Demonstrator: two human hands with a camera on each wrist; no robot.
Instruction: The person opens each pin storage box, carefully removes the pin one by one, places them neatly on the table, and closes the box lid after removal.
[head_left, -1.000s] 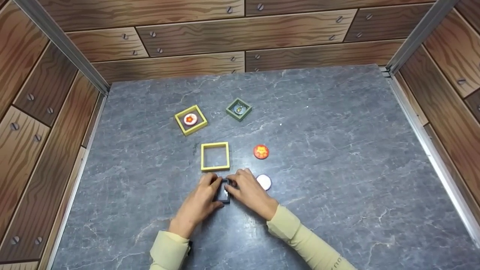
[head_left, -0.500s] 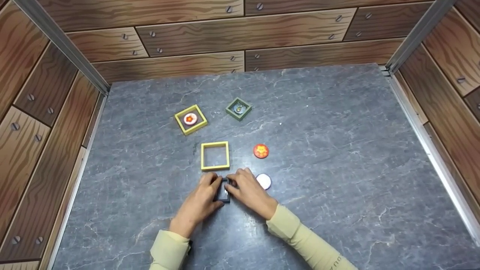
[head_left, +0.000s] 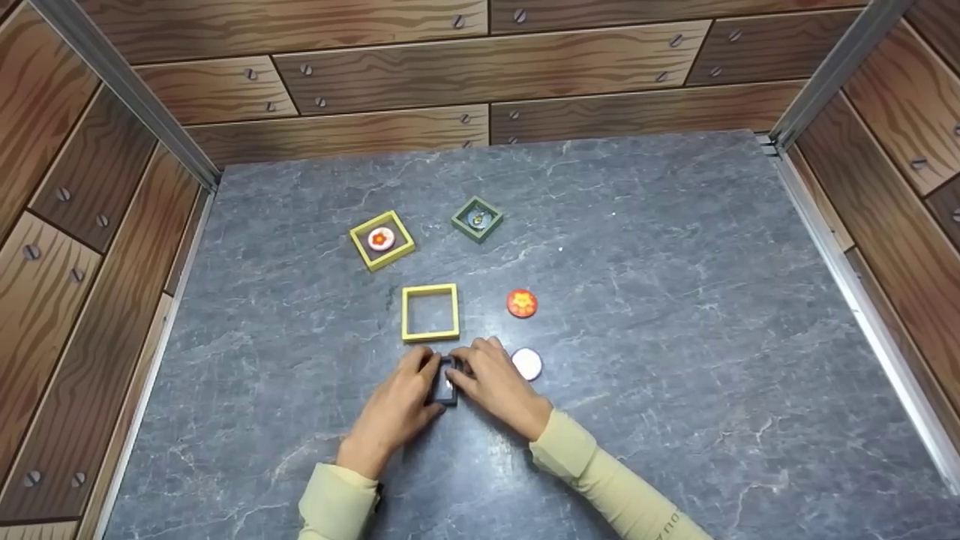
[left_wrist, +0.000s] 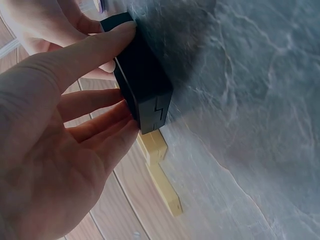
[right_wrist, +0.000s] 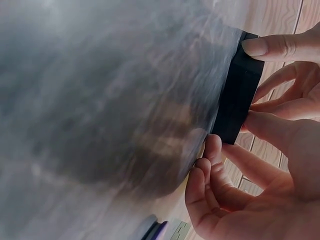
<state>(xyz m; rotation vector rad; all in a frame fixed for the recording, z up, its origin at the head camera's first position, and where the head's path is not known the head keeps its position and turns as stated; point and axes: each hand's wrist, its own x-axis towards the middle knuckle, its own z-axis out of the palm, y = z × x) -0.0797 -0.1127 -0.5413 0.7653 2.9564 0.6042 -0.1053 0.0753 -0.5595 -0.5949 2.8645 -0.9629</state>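
A small black square frame lies low on the grey marbled table, between both hands. My left hand grips it from the left, thumb on the near side and fingers on the far side. In the left wrist view, the thumb presses one end of the black frame, and a stepped seam shows at its corner. From the right, my right hand pinches the frame's far right part between thumb and fingers. A white disc lies beside that hand. The hands cover much of the frame.
A yellow square frame lies just beyond the hands, with an orange flower disc to its right. Farther back are a second yellow frame around a white disc with a red flower, and a green frame. Wood-patterned walls enclose the table.
The black frame and both hands have shifted very slightly left. Both hands keep their hold on it, and the other pieces stay where they were.
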